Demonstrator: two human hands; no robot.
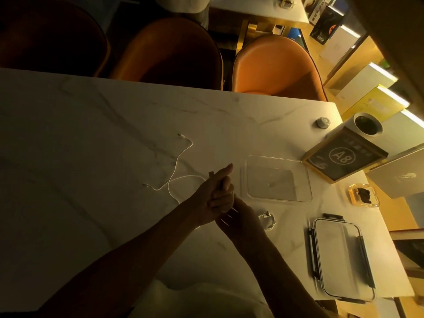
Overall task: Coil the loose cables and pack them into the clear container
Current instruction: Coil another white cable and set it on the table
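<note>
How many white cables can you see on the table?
2. One loose cable sprawls on the table left of the joined hands, running in under them. One coiled cable lies right of the right wrist, below the clear container. Others may be hidden.

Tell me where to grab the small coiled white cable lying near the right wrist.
Pinch the small coiled white cable across its bundled loops from above, fingers straddling the ring's right rim, away from the right hand. It lies flat on the white marble table, so a top-down grip gathers every loop; the plug end looks loose.
</note>
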